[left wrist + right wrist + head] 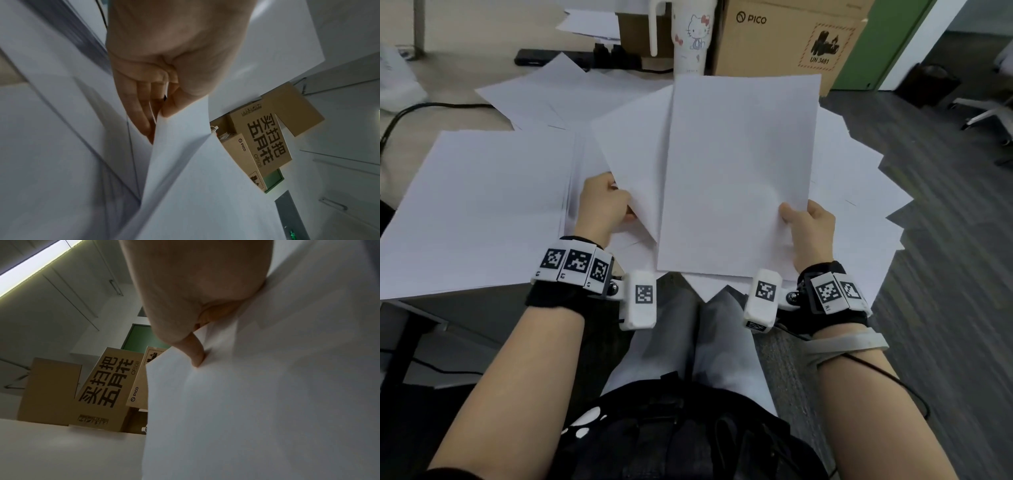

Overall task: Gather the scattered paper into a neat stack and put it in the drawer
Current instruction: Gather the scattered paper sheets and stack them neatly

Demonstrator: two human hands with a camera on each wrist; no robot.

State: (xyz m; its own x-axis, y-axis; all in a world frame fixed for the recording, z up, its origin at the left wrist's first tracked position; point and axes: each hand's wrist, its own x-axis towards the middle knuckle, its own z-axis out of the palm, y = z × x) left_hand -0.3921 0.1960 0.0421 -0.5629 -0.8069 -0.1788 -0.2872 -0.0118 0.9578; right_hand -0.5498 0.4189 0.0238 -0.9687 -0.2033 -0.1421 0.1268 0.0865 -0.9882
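right hand [812, 230] pinches the near corner of a flat white paper sheet [739, 164] w/ thumb on top; left hand [604, 205] grips the corner of a tilted white sheet [635, 154] beside it. risk: both held by corners only, could sag or slip & skew the stack. more loose white sheets [482, 205] fan over the pale desk [448, 75]; brown cardboard pico box [784, 37] & white cartoon-cat tumbler [690, 34] behind, grey floor [945, 274] to the right, no drawer in view
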